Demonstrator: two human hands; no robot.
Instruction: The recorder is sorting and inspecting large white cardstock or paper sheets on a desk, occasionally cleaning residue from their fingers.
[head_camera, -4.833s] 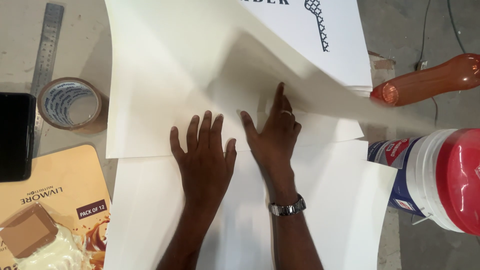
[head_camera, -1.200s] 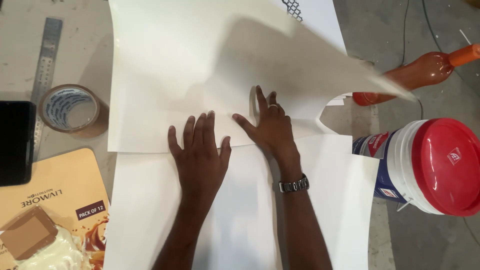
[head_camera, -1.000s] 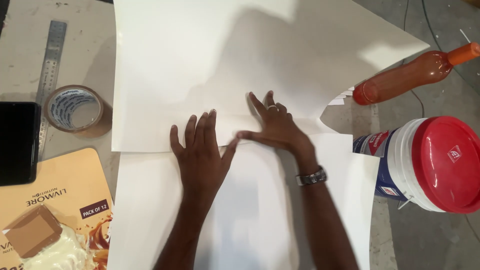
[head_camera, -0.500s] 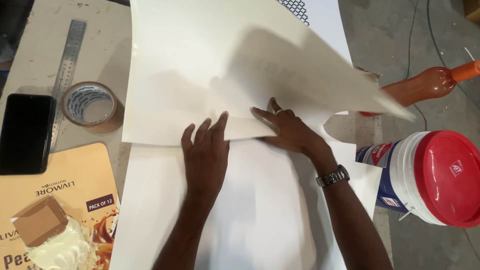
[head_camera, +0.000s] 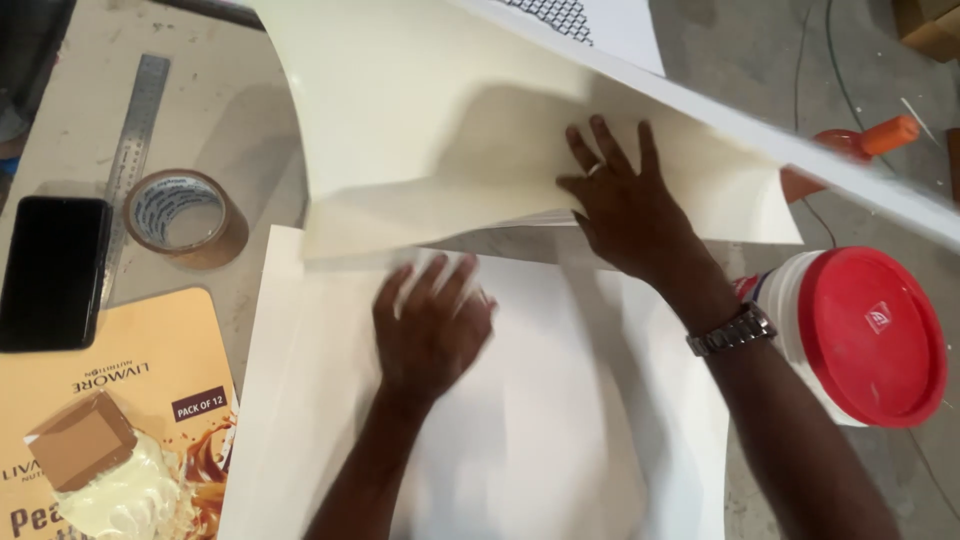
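Matt, smooth white paper sheet (head_camera: 520, 400) under left hand (head_camera: 432, 325) and right hand (head_camera: 625, 205). Brushed metal ruler (head_camera: 135, 125), far left. Glossy brown plastic tape roll (head_camera: 185, 215). Glossy black glass phone (head_camera: 52, 272). Shiny red plastic bucket lid (head_camera: 868, 335), right. Polished metal wristwatch (head_camera: 730, 330).

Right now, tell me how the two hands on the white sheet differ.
The left hand lies on the flat lower sheet, blurred, fingers curled near the fold; the right hand is sharp, fingers spread, pressed flat further up under the raised sheet. The right hand has a ring and a wristwatch; the left hand is bare. Both rest palm down on white paper.
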